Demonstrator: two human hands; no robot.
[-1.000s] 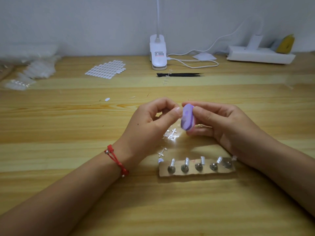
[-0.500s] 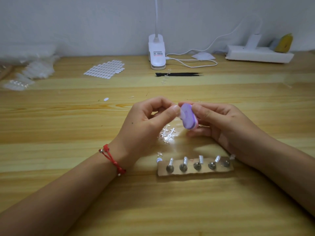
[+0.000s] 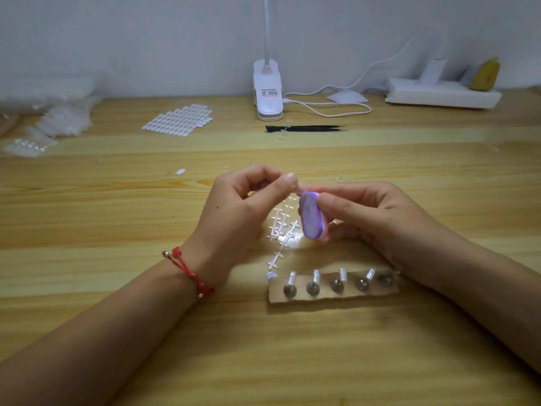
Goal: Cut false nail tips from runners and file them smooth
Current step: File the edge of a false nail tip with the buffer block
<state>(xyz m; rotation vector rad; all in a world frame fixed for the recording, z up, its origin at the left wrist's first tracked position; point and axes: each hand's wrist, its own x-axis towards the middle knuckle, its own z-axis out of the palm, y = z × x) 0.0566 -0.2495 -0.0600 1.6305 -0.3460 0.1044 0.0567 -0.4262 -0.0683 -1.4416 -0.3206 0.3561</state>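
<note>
Tabletop [image 3: 87, 224] of pale wood across the whole view. Near centre, left hand [image 3: 240, 212] at 9 o'clock of the meeting point, thumb and forefinger pinched on what seems a small clear nail tip [image 3: 299, 189], too small to make out well. Right hand [image 3: 369, 212] at 3 o'clock, fingers and thumb curled round a purple filing block [image 3: 310, 218], upper end touching or just beside the tip. At 5 o'clock from the hands, cardboard strip [image 3: 333, 297] carrying a row of small stands. At 11 o'clock, far back, sheet of white tips [image 3: 180, 120]. At 12 o'clock, black tweezers [image 3: 304, 128]. Beneath the hands, flat on the wood, clear runners [image 3: 281, 230]. Filing step in hand, by the look of it. Called for next: short, light strokes of the block along the cut edge, with a firm pinch so the tip neither slips nor bends.
</note>
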